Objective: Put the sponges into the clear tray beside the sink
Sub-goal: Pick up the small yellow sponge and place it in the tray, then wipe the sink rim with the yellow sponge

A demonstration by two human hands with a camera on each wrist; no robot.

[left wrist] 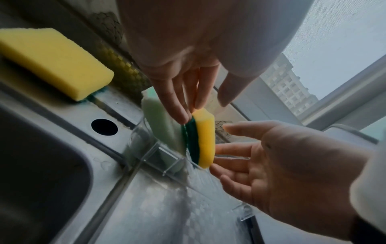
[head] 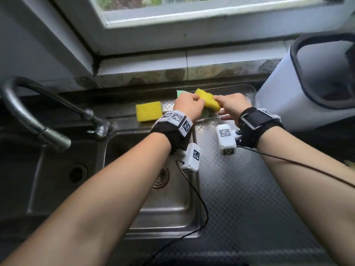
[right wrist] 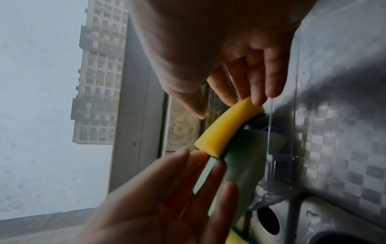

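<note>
Both hands' straight fingers (left wrist: 177, 105) against yellow sponge (left wrist: 205, 138), upright over clear tray (left wrist: 167, 166).

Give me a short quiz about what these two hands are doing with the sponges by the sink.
1. True or false: the yellow sponge on the sink ledge is already in the clear tray.
2. Which sponge is being handled between the left hand and right hand? A) the pale green sponge B) the yellow-and-green sponge C) none
3. Fill in: the pale green sponge stands on edge in the clear ____.

Key: 1 false, it lies outside, untouched. 2 B, fingertips of both hands touch it above the tray. 3 tray.
</note>
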